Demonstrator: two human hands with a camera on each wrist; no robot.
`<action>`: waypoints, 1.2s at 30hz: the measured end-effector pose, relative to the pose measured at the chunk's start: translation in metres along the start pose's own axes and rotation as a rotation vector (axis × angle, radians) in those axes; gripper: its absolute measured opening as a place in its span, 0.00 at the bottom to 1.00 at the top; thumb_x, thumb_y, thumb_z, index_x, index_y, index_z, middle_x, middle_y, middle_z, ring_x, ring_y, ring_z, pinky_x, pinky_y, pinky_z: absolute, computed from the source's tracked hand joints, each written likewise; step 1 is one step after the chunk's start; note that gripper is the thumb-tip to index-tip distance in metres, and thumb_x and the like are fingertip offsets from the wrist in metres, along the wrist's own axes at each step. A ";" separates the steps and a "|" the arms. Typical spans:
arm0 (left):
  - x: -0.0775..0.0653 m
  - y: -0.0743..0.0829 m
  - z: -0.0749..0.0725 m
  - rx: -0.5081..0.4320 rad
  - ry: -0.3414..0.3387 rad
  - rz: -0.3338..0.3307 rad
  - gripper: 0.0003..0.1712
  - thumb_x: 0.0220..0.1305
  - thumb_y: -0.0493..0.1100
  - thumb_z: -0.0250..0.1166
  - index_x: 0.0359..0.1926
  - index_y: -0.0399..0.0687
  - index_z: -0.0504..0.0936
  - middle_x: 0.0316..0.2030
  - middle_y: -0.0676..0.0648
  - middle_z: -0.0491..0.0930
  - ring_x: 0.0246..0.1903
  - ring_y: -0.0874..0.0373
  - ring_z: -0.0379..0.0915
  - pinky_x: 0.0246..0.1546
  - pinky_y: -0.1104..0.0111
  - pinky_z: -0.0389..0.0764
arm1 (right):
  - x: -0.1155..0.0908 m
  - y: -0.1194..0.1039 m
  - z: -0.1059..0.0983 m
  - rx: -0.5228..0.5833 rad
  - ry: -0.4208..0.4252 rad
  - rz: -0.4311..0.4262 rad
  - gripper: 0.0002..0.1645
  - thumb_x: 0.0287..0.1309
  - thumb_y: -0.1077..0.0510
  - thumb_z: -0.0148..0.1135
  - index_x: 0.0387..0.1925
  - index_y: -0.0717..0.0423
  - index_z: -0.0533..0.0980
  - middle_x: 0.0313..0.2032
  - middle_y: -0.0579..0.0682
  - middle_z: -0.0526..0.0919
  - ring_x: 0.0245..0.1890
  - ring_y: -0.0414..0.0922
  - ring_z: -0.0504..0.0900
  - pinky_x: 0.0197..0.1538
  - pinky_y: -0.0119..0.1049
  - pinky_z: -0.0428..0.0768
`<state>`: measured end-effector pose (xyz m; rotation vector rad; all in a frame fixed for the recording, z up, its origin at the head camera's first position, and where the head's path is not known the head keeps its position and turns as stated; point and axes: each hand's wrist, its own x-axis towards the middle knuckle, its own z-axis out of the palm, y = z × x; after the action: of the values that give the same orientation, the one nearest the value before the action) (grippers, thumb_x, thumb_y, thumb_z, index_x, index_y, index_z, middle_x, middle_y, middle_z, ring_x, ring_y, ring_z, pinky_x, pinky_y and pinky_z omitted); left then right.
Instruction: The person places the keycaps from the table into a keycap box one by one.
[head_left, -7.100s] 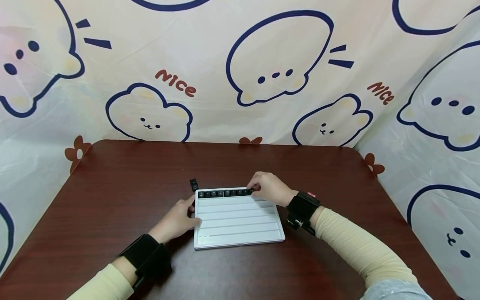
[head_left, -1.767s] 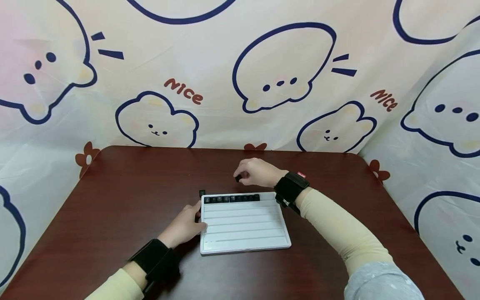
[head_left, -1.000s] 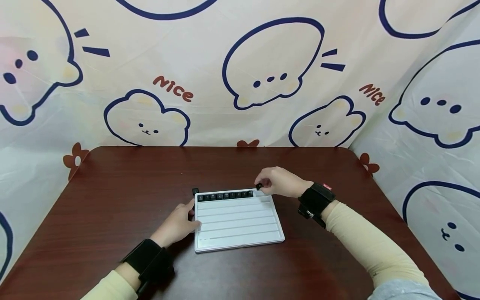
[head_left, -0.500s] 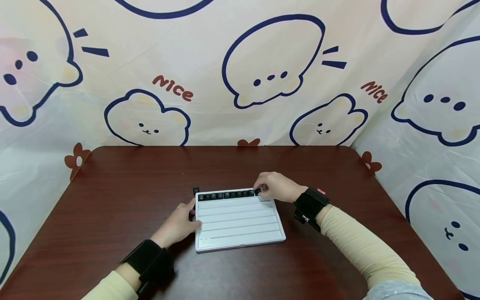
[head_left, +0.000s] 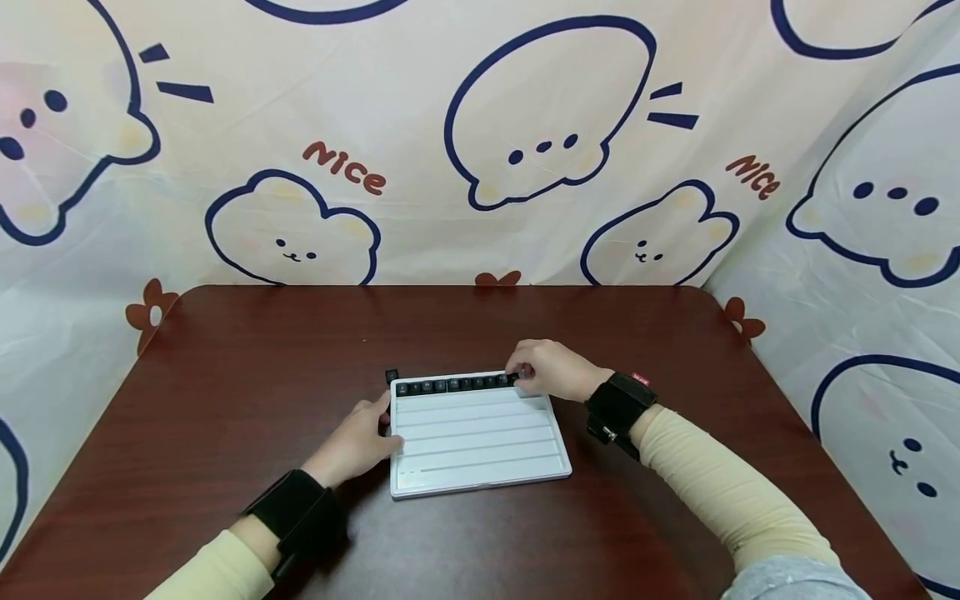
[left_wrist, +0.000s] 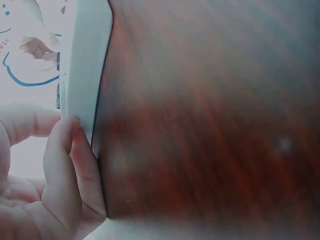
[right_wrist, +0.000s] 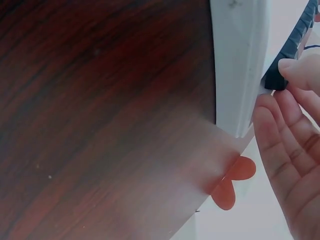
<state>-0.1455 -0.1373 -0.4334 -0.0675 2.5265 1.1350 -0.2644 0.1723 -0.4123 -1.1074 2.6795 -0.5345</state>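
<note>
A white ridged tray (head_left: 480, 442) lies on the table, with a row of black keycaps (head_left: 450, 384) along its far edge. My left hand (head_left: 352, 446) grips the tray's left side, thumb over the rim and fingers at the outer edge; in the left wrist view the fingertips meet the tray's side wall. At the right end of the row my right hand (head_left: 553, 371) pinches a black keycap (right_wrist: 276, 77), thumb on top of it. Its other fingers curve beside the tray's far corner. One loose keycap (head_left: 392, 375) sits just behind the tray's far left corner.
The dark brown wooden table (head_left: 225, 400) carries the tray near its middle. A pale curtain (head_left: 420, 217) printed with cartoon figures hangs behind the table and on both sides. Each wrist wears a black strap (head_left: 618, 408).
Two loose keycaps lay behind the tray earlier; one lies there now. My right hand has carried a keycap from behind the tray to the row's right end. My left hand keeps its grip.
</note>
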 end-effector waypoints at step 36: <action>-0.001 -0.002 0.000 -0.024 0.004 0.012 0.48 0.67 0.37 0.68 0.79 0.33 0.50 0.59 0.33 0.70 0.24 0.55 0.65 0.28 0.65 0.69 | 0.019 -0.011 -0.058 -0.071 -0.027 -0.042 0.12 0.63 0.64 0.70 0.48 0.59 0.87 0.43 0.48 0.86 0.41 0.43 0.81 0.47 0.38 0.82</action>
<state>-0.1444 -0.1382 -0.4347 -0.0605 2.5202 1.1717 -0.2886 0.1667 -0.3560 -1.1838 2.6769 -0.4308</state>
